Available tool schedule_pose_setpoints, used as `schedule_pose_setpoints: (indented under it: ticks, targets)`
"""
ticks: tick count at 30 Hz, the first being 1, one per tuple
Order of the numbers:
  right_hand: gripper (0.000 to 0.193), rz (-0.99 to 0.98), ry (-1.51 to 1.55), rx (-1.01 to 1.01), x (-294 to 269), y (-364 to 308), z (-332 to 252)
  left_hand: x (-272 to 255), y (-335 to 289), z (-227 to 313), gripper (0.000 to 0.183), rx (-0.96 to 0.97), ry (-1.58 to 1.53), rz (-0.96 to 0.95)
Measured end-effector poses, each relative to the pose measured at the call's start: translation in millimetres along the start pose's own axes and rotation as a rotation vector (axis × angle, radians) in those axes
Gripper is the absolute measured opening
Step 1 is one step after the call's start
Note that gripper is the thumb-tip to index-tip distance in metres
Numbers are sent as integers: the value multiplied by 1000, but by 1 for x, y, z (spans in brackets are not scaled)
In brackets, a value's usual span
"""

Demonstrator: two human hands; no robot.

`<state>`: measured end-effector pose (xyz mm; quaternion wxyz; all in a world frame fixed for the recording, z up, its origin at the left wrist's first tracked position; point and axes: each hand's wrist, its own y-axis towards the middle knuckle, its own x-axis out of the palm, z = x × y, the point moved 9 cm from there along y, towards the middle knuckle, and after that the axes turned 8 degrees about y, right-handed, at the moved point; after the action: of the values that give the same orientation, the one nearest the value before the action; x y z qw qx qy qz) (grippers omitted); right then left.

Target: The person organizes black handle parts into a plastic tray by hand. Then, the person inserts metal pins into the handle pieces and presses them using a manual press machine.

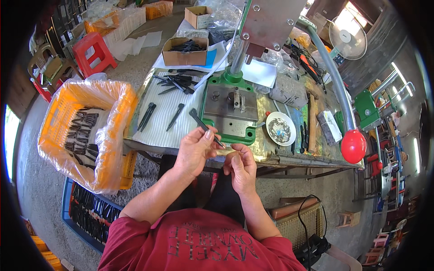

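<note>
My left hand (193, 151) pinches a slim black rod-like piece with a wider head (201, 121), holding it at a slant over the table's front edge. Close to its lower end, my right hand (243, 169) has thumb and fingers pressed together; whatever is between them is too small to make out. Just beyond my hands stands a green hand press (233, 137) with a metal plate (221, 115) on its base. On white ribbed sheeting (156, 128) to the left lie similar black pieces (175, 117), some single, some heaped. A white bowl (270, 128) holding small metallic bits sits right of the press.
The press's lever ends in a red ball (353, 147) at the right. A hammer (312, 122) and a wrapped block (288, 90) lie on the table. A carton (185, 58) holds more black pieces. An orange crate (54, 140) lined with plastic stands left, above a blue crate (68, 205).
</note>
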<state>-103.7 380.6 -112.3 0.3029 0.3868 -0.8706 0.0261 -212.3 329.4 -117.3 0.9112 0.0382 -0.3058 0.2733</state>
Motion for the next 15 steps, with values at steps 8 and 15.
schedule_pose_setpoints:
  ticks: [8,15]
  targets:
    - [25,-6,-43,-19,-4,-6,-8,11,81,59,13,285,404,7]
    - [21,-20,-16,-24,-13,-8,-10,30,131,67,13,357,687,-39]
